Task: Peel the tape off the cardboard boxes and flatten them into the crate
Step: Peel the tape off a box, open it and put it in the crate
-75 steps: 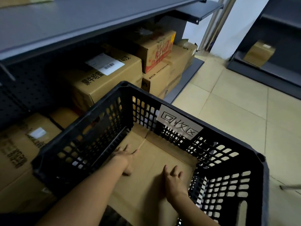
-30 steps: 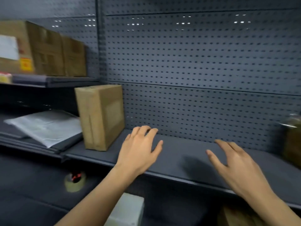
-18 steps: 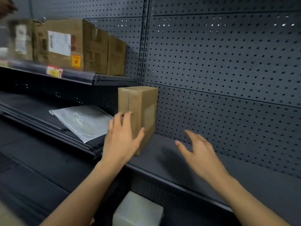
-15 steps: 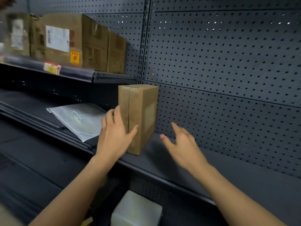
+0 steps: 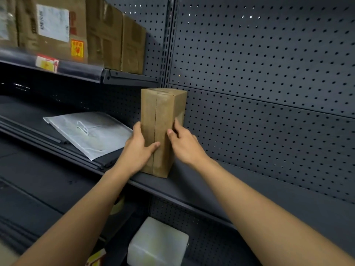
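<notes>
left hand [image 5: 138, 148] is curled round the left side of the box [image 5: 163, 112], with the thumb laid across the front face at the centre seam. right hand [image 5: 184, 144] is mirrored on it: thumb on the front, fingers wrapped round the right side. the box is clamped between both palms, neither hand spread flat. a two-sided grip is probably used because the box is tall and narrow and would tip if pulled with one hand.

the box is stood upright on the shelf [image 5: 211, 191], near its front edge at the left end, just in front of the pegboard [image 5: 269, 54]. the seam is faced toward the person, so the tape line is likely reachable once the box is lifted off. whether tape is on the seam cannot be told.

a white bag [image 5: 90, 133] is laid flat on the next shelf to the left. more cartons [image 5: 57, 29] are stacked on the upper left shelf. the crate is not in view.
</notes>
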